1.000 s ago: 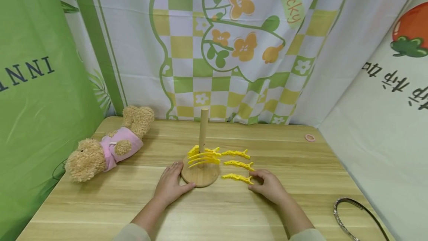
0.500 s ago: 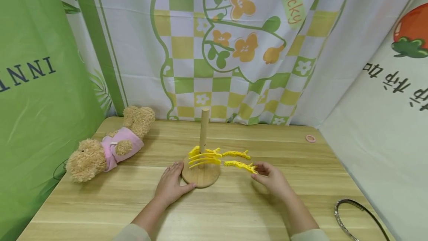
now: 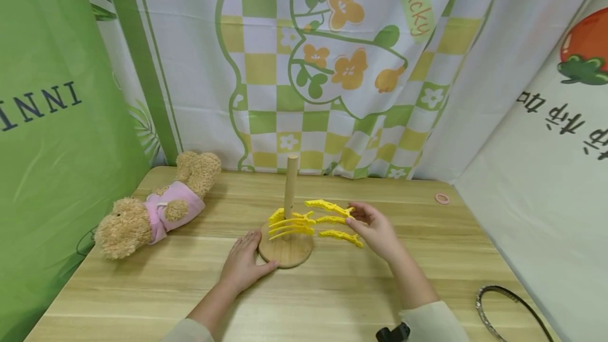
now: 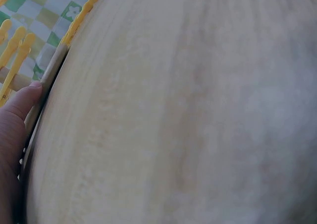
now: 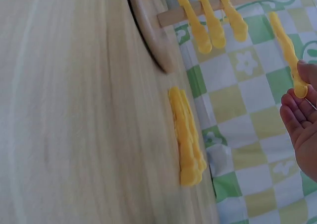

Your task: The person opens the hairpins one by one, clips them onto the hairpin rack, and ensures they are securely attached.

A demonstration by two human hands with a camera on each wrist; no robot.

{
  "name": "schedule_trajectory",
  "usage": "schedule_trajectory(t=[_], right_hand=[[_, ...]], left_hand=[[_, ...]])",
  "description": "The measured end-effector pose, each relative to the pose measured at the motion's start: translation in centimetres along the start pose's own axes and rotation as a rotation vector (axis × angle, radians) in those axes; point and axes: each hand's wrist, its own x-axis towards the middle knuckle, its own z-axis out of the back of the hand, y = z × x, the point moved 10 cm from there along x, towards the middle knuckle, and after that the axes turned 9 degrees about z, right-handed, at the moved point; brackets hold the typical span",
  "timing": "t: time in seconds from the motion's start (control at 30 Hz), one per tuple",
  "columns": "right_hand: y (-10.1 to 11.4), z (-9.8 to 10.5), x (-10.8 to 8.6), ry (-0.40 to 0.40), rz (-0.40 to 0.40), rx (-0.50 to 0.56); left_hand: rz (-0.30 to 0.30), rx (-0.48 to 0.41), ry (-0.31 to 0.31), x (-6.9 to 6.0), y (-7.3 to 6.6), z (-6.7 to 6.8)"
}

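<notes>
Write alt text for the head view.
A person's right hand pinches a yellow clip above a wooden table; the left hand touches the round base of a wooden post bearing other yellow clips. Two more clips lie nearby, with a teddy bear at left.

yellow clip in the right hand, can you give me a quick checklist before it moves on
1. Grip: ok, the right hand pinches the yellow clip near its forked end.
2. Clip clear of the table: ok, the right wrist view shows it held up in the air.
3. Base steadied: ok, the left hand touches its edge.
4. Room on the post: ok, its upper part is bare above the attached clips.
5. Clip at the post: not ok, it is apart from it, off to the right.
6. Clip's mouth open: cannot tell, too small to see.
</notes>
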Motion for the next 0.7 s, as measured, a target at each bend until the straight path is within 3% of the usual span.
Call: schedule_trajectory(t=[0.23, 0.37, 0.7], right_hand=[[2.2, -1.5, 1.4, 0.047, 0.096, -0.083], [2.9, -2.2, 2.1, 0.036, 0.138, -0.124], [3.1, -4.6, 3.4, 0.100, 0.109, -0.135]], left_hand=[[0.001, 0.002, 0.000, 0.1, 0.1, -0.1], [0.002, 0.005, -0.002, 0.1, 0.1, 0.0], [0.000, 0.007, -0.005, 0.1, 0.2, -0.1]])
